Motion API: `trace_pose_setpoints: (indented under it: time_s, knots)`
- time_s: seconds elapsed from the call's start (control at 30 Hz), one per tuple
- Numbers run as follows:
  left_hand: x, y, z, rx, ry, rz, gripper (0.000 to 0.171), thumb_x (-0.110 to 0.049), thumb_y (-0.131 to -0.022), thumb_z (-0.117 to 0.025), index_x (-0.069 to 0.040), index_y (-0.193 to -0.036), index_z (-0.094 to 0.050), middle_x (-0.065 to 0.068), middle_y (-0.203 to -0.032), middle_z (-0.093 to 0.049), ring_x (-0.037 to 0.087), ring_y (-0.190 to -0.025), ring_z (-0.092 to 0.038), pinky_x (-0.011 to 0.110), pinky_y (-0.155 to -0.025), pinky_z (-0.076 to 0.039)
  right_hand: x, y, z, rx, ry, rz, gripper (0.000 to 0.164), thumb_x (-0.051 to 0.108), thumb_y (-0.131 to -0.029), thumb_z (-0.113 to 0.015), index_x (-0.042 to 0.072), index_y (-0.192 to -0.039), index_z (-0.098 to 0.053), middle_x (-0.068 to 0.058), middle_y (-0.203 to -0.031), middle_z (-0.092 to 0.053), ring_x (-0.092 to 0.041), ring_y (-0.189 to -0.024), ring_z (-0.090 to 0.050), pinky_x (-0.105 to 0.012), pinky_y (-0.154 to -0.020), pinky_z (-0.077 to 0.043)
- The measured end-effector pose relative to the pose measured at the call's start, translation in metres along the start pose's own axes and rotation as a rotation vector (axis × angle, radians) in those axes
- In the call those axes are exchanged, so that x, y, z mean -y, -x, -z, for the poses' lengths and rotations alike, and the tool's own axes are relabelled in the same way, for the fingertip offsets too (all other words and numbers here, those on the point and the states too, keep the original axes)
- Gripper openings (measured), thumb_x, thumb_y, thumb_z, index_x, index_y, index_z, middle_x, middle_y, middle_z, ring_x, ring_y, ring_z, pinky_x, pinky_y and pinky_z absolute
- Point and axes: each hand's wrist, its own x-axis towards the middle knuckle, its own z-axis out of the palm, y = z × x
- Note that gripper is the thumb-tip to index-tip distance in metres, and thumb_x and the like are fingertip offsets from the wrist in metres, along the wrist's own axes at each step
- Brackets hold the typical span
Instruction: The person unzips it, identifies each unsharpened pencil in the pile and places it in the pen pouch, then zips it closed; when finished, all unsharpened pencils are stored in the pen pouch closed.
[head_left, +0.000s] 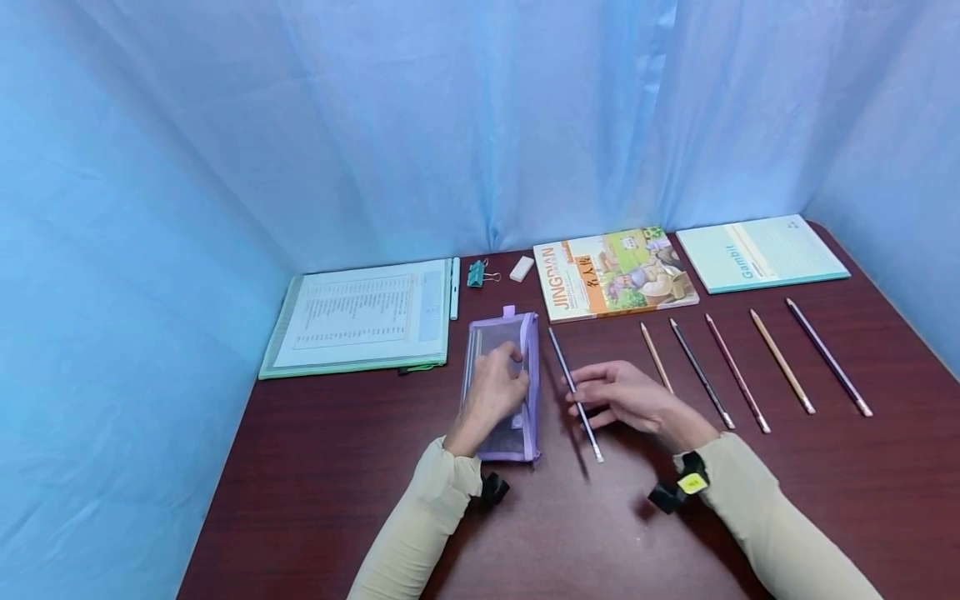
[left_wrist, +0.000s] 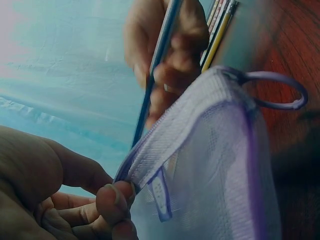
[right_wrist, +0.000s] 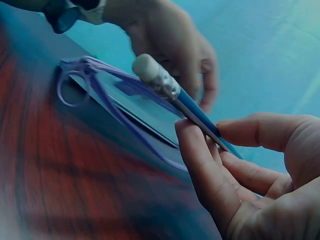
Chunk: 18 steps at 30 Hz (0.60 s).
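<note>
A purple mesh zipper pouch (head_left: 489, 454) lies on the table in front of me. My left hand (head_left: 495, 387) pinches the edge of its opening between thumb and fingers, as the left wrist view shows. In the right wrist view the pouch's mouth gapes, and a purple ring (right_wrist: 74, 90) hangs at its end. Just right of the pouch, my right hand (head_left: 622, 398) holds a blue pencil (head_left: 558, 348) between thumb and fingers, above the table. The pencil's white eraser (right_wrist: 146, 67) points toward me and its other end points away.
Several pencils, one of them dark (head_left: 701, 372), lie in a row on the right. Behind are a picture-covered book (head_left: 615, 275), a pale notebook (head_left: 765, 254), a white eraser block (head_left: 521, 268) and a teal binder clip (head_left: 476, 273). A document folder (head_left: 360, 317) with a pen (head_left: 454, 287) lies left.
</note>
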Motion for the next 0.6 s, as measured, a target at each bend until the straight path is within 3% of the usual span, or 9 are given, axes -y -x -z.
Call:
trace_pose_setpoints:
  time_s: [0.2, 0.43, 0.6]
  knots:
    - [0.000, 0.000, 0.000, -0.007, -0.009, 0.001, 0.016, -0.001, -0.088, -0.061, 0.001, -0.104, -0.064, -0.004, -0.052, -0.046, 0.005, -0.041, -0.042, 0.017, -0.039, -0.030, -0.003, -0.028, -0.020, -0.036, 0.035, -0.030, 0.051, 0.003, -0.098, -0.053, -0.019, -0.141, -0.035, 0.002, -0.097, -0.071, -0.013, -0.089, -0.071, -0.036, -0.076, -0.062]
    - [-0.001, -0.001, 0.001, 0.020, -0.005, 0.030, 0.016, -0.003, -0.090, -0.061, 0.000, -0.105, -0.063, -0.003, -0.055, -0.051, 0.006, -0.043, -0.045, 0.018, -0.040, -0.032, 0.002, -0.047, -0.040, -0.188, 0.065, -0.011, 0.050, -0.003, -0.094, -0.056, -0.019, -0.139, -0.038, 0.004, -0.088, -0.068, -0.008, -0.081, -0.068, -0.031, -0.067, -0.062]
    - [-0.002, -0.002, 0.001, 0.013, -0.022, 0.028, 0.016, -0.002, -0.088, -0.061, 0.000, -0.104, -0.063, -0.003, -0.054, -0.049, 0.005, -0.043, -0.044, 0.018, -0.040, -0.031, 0.005, -0.052, -0.054, -0.291, 0.095, 0.031, 0.046, -0.006, -0.096, -0.052, -0.019, -0.139, -0.041, -0.013, -0.100, -0.068, -0.009, -0.082, -0.066, -0.030, -0.069, -0.062]
